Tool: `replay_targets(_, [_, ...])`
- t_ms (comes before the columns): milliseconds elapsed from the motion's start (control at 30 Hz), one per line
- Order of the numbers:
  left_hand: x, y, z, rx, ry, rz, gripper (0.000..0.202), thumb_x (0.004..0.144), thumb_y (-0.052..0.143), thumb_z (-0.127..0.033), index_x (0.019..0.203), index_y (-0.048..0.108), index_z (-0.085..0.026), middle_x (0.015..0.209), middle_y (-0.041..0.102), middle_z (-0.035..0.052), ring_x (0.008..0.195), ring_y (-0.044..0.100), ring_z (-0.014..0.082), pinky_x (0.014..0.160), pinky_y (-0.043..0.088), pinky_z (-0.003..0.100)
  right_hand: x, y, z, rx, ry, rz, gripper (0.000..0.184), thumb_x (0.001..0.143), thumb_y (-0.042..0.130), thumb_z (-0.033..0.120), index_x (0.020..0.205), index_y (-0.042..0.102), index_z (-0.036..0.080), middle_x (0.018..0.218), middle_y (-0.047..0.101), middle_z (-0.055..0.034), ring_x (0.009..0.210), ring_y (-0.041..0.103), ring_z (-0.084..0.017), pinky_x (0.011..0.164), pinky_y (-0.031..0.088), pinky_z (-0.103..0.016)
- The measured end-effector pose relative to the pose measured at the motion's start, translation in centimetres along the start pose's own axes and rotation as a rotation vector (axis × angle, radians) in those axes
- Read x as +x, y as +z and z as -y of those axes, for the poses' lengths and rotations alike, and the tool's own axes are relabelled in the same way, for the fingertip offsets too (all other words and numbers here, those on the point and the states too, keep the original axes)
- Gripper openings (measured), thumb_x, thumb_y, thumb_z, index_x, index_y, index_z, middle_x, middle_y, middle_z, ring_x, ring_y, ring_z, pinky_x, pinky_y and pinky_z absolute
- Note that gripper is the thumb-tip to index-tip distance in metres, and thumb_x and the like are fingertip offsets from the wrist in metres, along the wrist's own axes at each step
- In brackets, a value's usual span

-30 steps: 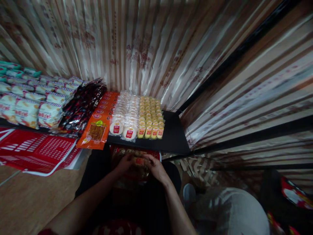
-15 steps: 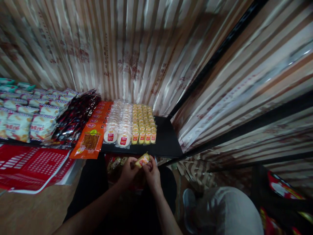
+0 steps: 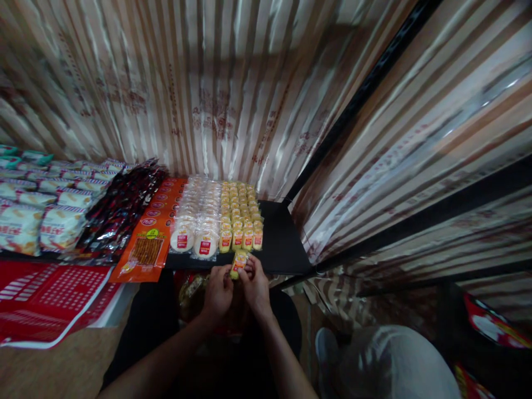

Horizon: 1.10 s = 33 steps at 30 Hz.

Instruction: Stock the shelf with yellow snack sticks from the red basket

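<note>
Small yellow plastic-wrapped snack packet [image 3: 238, 262] is sitting right at the front edge of the flat black shelf board [image 3: 283, 244], pinched between both hands. Its long axis runs pretty much front to back, far end aimed at the shelf and tipped a touch to the right, near end tucked down into the fingers. The label on it is too blurry to read, tbh. The left hand [image 3: 218, 295] is curled up with the thumb and fingertips closed on the packet's left side, and the right hand [image 3: 255, 287] does the same on the right side, so the two hands are basically together, knuckles nearly touching, both clamped on that one packet and nothing else. On the shelf just behind the packet are neat rows of matching little yellow packets [image 3: 241, 213] with red labels at the front. To the left of those, also on the shelf, come rows of round white clear-wrapped cakes [image 3: 198, 217], then a flat orange pack of sticks [image 3: 148, 245] hanging over the front edge, then a heap of shiny dark red and black packs [image 3: 121, 206], and at the far left end some pale puffy snack bags [image 3: 39, 219]. Below the shelf's left part lies a red perforated plastic sheet [image 3: 56, 291]. Behind the shelf hangs a shiny striped beige curtain [image 3: 208, 88].
</note>
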<state>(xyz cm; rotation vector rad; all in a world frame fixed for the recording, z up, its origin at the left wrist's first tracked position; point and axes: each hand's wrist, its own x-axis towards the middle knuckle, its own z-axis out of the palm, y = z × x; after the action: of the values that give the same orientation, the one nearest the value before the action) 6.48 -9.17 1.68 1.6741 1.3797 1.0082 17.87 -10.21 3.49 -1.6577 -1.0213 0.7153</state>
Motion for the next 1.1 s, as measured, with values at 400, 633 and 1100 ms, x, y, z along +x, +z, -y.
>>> replay_targets(400, [1.9, 0.8, 0.8, -0.036, 0.058, -0.071, 0.034, 0.075, 0.040, -0.011, 0.105, 0.053, -0.016, 0.098, 0.056, 0.0081, 0.086, 0.056, 0.0174, 0.079, 0.049, 0.035, 2.6, 1.7, 0.4, -0.125, -0.042, 0.009, 0.040, 0.073, 0.053, 0.027, 0.112, 0.054, 0.018, 0.096, 0.064, -0.0065, 0.084, 0.061, -0.017, 0.076, 0.049, -0.031])
replay_targets(633, [1.7, 0.4, 0.8, -0.064, 0.027, -0.113, 0.045, 0.073, 0.037, -0.008, 0.117, 0.045, -0.015, 0.111, 0.051, 0.0114, 0.086, 0.057, 0.0165, 0.082, 0.049, 0.035, 3.1, 3.6, -0.4, -0.101, -0.091, 0.026, 0.040, 0.075, 0.051, 0.029, 0.113, 0.055, 0.017, 0.101, 0.061, -0.0083, 0.083, 0.060, -0.017, 0.077, 0.050, -0.031])
replay_targets(1100, [1.9, 0.5, 1.1, -0.076, -0.007, -0.056, 0.048, 0.078, 0.034, -0.011, 0.126, 0.040, -0.013, 0.121, 0.043, 0.0143, 0.105, 0.051, 0.0198, 0.094, 0.043, 0.039, 2.5, 4.9, -2.3, -0.245, -0.281, -0.067, 0.026, 0.081, 0.046, 0.031, 0.102, 0.054, 0.018, 0.101, 0.057, -0.0086, 0.096, 0.053, -0.020, 0.087, 0.044, -0.036])
